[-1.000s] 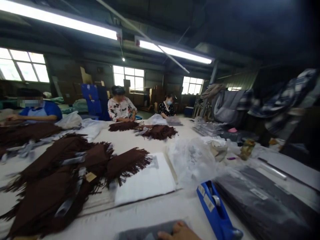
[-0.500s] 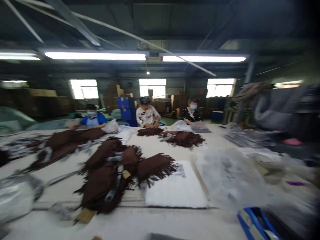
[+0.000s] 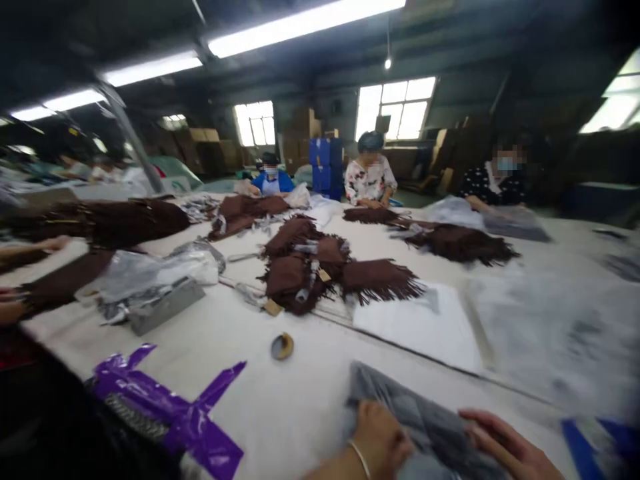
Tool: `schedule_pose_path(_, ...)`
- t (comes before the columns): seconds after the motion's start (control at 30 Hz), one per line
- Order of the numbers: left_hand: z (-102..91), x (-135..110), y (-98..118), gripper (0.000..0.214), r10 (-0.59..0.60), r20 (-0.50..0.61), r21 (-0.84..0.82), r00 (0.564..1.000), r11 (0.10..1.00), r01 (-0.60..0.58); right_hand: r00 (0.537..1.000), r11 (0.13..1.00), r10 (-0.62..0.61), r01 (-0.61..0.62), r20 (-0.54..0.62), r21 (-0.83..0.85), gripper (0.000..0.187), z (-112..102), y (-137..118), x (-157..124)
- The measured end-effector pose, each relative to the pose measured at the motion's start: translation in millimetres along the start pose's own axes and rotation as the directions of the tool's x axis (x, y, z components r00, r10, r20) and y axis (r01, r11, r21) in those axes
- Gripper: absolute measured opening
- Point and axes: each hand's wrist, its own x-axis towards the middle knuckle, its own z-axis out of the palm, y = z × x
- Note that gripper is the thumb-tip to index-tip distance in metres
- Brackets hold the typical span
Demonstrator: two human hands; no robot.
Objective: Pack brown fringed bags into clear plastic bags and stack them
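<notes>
My left hand [image 3: 380, 437], with a thin bangle at the wrist, grips the near edge of a folded grey cloth in clear plastic [image 3: 420, 417]. My right hand [image 3: 505, 440] lies along its other side, fingers over the plastic. The package sits low in view, at the near edge of the white table [image 3: 240, 373]. A small round tape roll [image 3: 281, 346] lies on the table beyond my hands, nearer my left hand. A white sheet [image 3: 415, 327] lies farther forward.
Brown fringed scarves [image 3: 300, 270] lie in heaps along the table, and a blurred clear bag [image 3: 560, 333] lies to the right. A blue tape dispenser [image 3: 595, 447] sits at the lower right. A purple plastic strip [image 3: 170, 407] lies at the lower left. Co-workers sit around the table.
The view has swung left and tilted. My two hands now both show on the grey package, where one hand showed before. The blue dispenser has slid to the lower right of view.
</notes>
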Motion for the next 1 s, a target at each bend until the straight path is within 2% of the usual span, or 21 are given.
schedule_pose_path(0.03,-1.3,-2.5,-0.1,0.017,-0.045,0.029,-0.020,0.999,0.999,0.046,0.994,0.981,0.084,-0.095,0.070,0.169,0.036,-11.3,2.4,-23.1)
schedule_pose_path(0.07,-6.6,-4.7,-2.7,0.017,-0.099,0.096,0.018,0.991,0.995,0.097,0.978,0.913,0.148,-0.191,0.145,0.361,0.039,-16.3,0.7,-42.2)
schedule_pose_path(0.13,-25.6,-7.6,-14.1,0.028,-0.157,0.176,0.120,0.972,0.983,0.137,0.947,0.677,0.191,-0.316,0.257,0.664,0.041,-11.4,-8.3,-65.0)
schedule_pose_path(0.2,-46.7,-10.2,-27.8,0.022,-0.228,0.203,0.207,0.952,0.960,0.186,0.933,0.503,0.163,-0.358,0.320,0.787,0.037,3.4,-16.8,-71.3)
schedule_pose_path(0.27,-59.3,-14.7,-37.8,0.014,-0.292,0.200,0.208,0.935,0.946,0.250,0.929,0.407,0.126,-0.369,0.349,0.835,0.035,18.4,-20.9,-69.7)
schedule_pose_path(0.33,-58.9,-20.9,-43.2,0.014,-0.344,0.163,0.120,0.925,0.937,0.328,0.924,0.388,0.095,-0.378,0.372,0.840,0.036,30.6,-21.4,-65.4)
schedule_pose_path(0.37,-54.8,-23.8,-44.9,0.014,-0.373,0.130,0.065,0.918,0.928,0.368,0.919,0.408,0.082,-0.385,0.387,0.828,0.037,35.9,-21.3,-62.5)
schedule_pose_path(0.43,-43.4,-27.6,-47.7,0.015,-0.433,0.065,-0.014,0.899,0.901,0.434,0.905,0.503,0.049,-0.389,0.424,0.772,0.039,45.9,-22.8,-55.0)
schedule_pose_path(0.53,-34.1,-29.5,-48.3,0.016,-0.486,0.007,-0.043,0.874,0.873,0.486,0.876,0.655,-0.015,-0.356,0.482,0.666,0.039,60.6,-34.6,-41.5)
schedule_pose_path(0.57,-35.4,-29.6,-46.3,0.014,-0.473,-0.013,-0.038,0.881,0.880,0.473,0.868,0.674,-0.032,-0.347,0.496,0.652,0.039,65.3,-41.0,-37.6)
schedule_pose_path(0.63,-44.1,-29.5,-37.7,0.012,-0.379,-0.081,-0.020,0.922,0.925,0.379,0.859,0.649,-0.052,-0.359,0.509,0.671,0.039,73.8,-55.5,-33.0)
schedule_pose_path(0.7,-57.2,-28.1,-23.7,0.020,-0.215,-0.174,0.009,0.961,0.976,0.220,0.860,0.568,-0.051,-0.393,0.507,0.723,0.039,80.4,-68.3,-33.3)
schedule_pose_path(0.73,-63.7,-26.3,-15.4,0.024,-0.134,-0.217,0.021,0.967,0.990,0.142,0.864,0.517,-0.051,-0.407,0.502,0.753,0.039,82.7,-73.0,-35.1)
schedule_pose_path(0.87,-80.1,-9.7,16.8,0.026,0.047,-0.301,0.030,0.952,0.999,-0.040,0.886,0.335,-0.033,-0.427,0.463,0.840,0.040,83.8,-78.3,-45.6)
schedule_pose_path(0.93,-81.7,1.1,28.4,0.023,0.135,-0.309,0.057,0.941,0.991,-0.124,0.900,0.277,-0.007,-0.417,0.435,0.866,0.040,80.7,-75.0,-50.5)
schedule_pose_path(1.0,-78.5,8.8,34.8,0.022,0.265,-0.315,0.125,0.911,0.964,-0.237,0.917,0.229,0.005,-0.389,0.398,0.892,0.042,77.9,-69.1,-54.8)
